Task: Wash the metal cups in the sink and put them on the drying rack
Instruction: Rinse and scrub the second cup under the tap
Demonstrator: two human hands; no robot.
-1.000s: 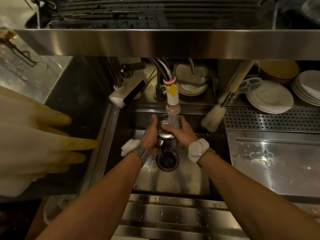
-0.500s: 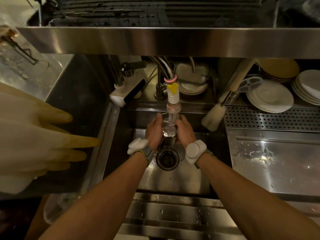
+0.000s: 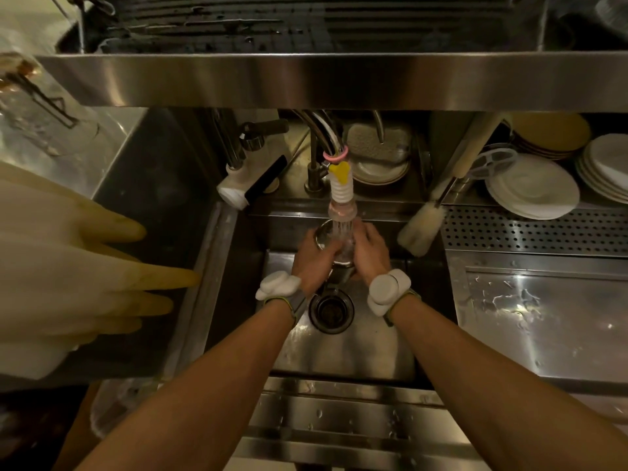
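The sink (image 3: 356, 355) has open floor from the drain (image 3: 331, 309) to its front edge. At the back edge the tap nozzle (image 3: 341, 205) hangs low, and the left hand (image 3: 312, 260) and right hand (image 3: 370, 256), wrapped round the metal cup (image 3: 326, 232), fill the gap beneath it. A bottle brush (image 3: 421, 229) leans over the right rear corner, and a white tap head (image 3: 251, 185) juts over the left rear corner. Rubber gloves (image 3: 85, 277) crowd the left edge. A steel shelf (image 3: 306, 81) overhangs the back, limiting headroom. The draining board (image 3: 543, 317) beside the right edge lies flat and open.
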